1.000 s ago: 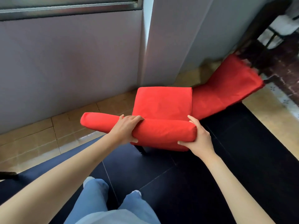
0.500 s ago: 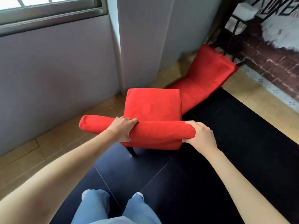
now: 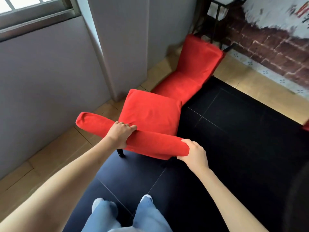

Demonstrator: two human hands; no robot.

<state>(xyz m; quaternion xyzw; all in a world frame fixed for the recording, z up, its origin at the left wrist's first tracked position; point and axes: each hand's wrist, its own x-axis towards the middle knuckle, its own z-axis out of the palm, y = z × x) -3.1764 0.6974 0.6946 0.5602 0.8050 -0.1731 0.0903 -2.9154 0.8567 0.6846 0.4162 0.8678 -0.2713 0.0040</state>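
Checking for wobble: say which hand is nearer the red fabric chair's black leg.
Left. The left hand grips the red padded backrest roll above the black leg; the right hand grips the roll's end, further right.

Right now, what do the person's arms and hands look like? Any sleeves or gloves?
The left hand and right hand are bare: no gloves, rings or watch show. The left arm and right arm are bare too, with no sleeve in view.

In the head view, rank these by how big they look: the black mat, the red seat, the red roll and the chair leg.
1. black mat
2. red seat and red roll: about alike, so not ranked; the roll is nearer the camera
3. chair leg
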